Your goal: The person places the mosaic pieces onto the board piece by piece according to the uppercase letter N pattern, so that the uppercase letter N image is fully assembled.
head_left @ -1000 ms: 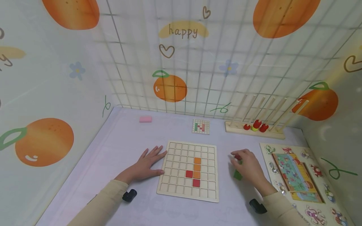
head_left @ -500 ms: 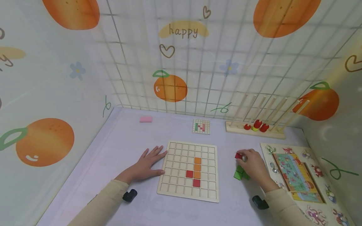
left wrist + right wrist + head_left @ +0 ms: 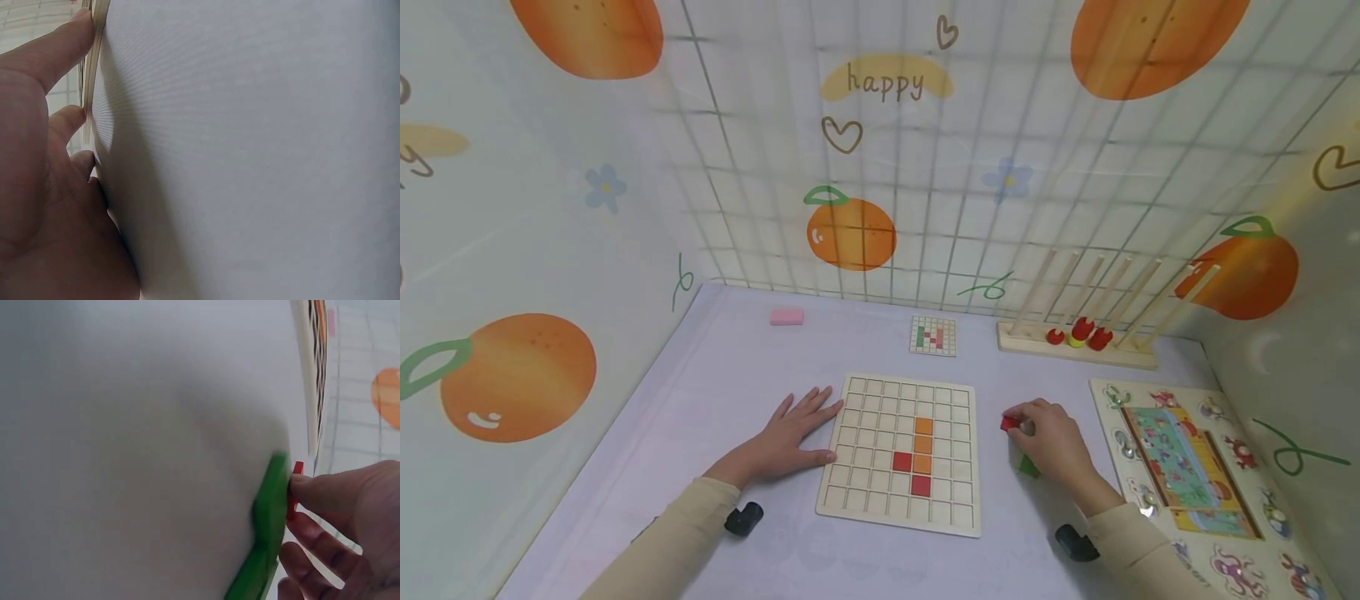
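My right hand (image 3: 1054,437) pinches a small red square tile (image 3: 1010,423) between thumb and fingers, just right of the grid board. In the right wrist view the red tile (image 3: 294,490) stands on edge between the fingertips. Several green tiles (image 3: 269,519) lie on the table below that hand, mostly hidden by it in the head view. The wooden grid board (image 3: 868,425) bears three orange tiles (image 3: 922,444) in a column and two red tiles (image 3: 902,462) beside and below them. My left hand (image 3: 786,437) lies with fingers spread, fingertips and thumb at the board's left edge.
Behind the board lies a small pattern card (image 3: 933,337), with a pink block (image 3: 786,317) farther left. A wooden peg rack (image 3: 1075,354) with red and yellow pieces stands at the back right. A picture puzzle board (image 3: 1187,467) lies on the right.
My right hand lifts the red tile from around the green tiles and shifts left with it, toward the grid board. My left hand stays in place.
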`<state>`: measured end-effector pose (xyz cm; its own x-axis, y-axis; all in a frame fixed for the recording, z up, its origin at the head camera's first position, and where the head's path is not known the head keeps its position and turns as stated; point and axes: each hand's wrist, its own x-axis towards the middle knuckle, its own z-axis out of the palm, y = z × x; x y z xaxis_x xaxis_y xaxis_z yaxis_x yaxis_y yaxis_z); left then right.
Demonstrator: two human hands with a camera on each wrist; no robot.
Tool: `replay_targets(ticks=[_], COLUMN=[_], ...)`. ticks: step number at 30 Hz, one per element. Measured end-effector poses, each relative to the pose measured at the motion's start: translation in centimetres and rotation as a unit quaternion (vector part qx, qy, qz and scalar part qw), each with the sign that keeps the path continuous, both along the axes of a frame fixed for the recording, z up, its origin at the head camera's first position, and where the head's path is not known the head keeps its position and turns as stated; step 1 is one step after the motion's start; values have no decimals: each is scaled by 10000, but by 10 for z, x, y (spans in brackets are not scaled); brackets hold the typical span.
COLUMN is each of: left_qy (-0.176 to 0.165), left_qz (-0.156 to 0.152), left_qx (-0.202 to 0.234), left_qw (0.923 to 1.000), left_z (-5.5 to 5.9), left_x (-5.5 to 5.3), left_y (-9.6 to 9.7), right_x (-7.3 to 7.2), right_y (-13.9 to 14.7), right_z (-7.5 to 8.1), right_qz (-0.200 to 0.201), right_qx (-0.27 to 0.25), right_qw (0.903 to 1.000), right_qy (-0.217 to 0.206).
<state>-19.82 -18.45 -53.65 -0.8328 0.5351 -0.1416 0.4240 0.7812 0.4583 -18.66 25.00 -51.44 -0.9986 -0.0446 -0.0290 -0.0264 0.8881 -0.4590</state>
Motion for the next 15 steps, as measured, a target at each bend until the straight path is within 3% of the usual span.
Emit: replay_targets(ticks=[5,15], left_qy=[27,16], left_qz=[-13,-12], left_qx=[24,62], left_qw=[10000,10000], left_z=[1,2], left_x=[0,1], left_y=[0,1], right_x=[5,8], right_y=[-14,-20], right_z=[2,1], right_qz=[267,149], right_qx=[151,281], right_qw=[9992,9992], right_qy=[244,228])
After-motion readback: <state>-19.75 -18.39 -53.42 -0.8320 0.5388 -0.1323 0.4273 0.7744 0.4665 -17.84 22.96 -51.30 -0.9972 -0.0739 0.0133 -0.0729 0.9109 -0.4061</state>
